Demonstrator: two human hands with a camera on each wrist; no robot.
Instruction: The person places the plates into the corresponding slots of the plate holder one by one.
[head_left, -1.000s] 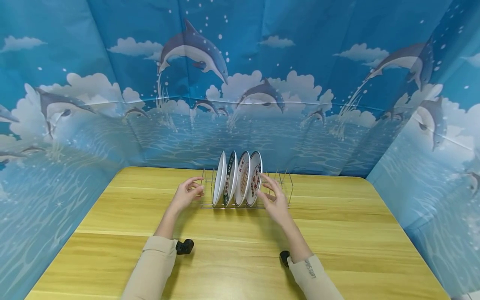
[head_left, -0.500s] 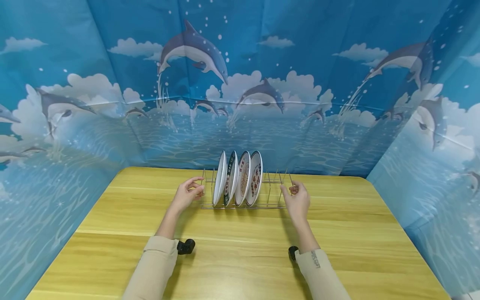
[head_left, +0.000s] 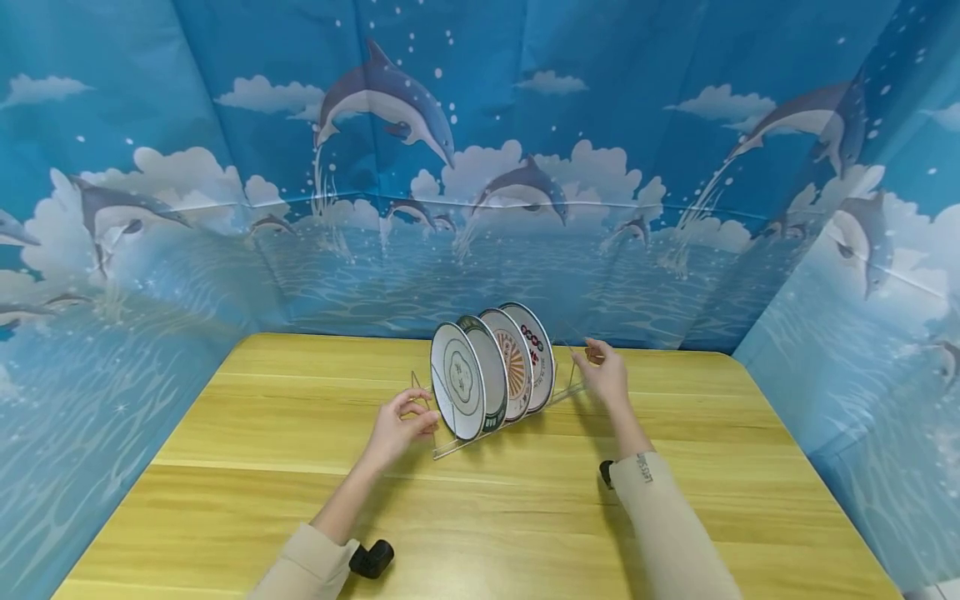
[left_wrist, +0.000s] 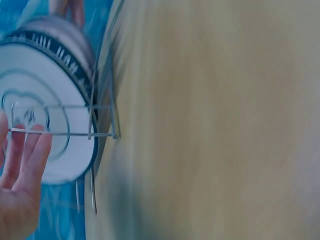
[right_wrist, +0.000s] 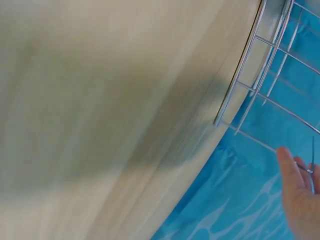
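Observation:
A metal wire dish rack (head_left: 450, 451) stands at a slant on the table, its left end closer to me. Several plates stand on edge in it: a white one (head_left: 468, 417) leftmost, then a green-rimmed one (head_left: 492, 396), one with an orange sunburst (head_left: 516, 367) and one with red motifs (head_left: 534, 333). My left hand (head_left: 397, 429) pinches the end wire on the left; in the left wrist view its fingers (left_wrist: 37, 155) lie across that wire before the white plate. At the other end, my right hand (head_left: 606, 375) pinches the right end wire (right_wrist: 260, 142) between thumb and fingers.
A yellow wood-grain table (head_left: 480, 517) lies under the rack. Behind and on both sides hangs a blue curtain (head_left: 480, 267) printed with dolphins, close to the table's back edge. Black wrist cameras (head_left: 372, 558) sit at both sleeves.
My right hand has gone from beside the rightmost plate to the rack's right end. The rack has then turned, its left end swinging toward me with my left hand, so the plate faces show more.

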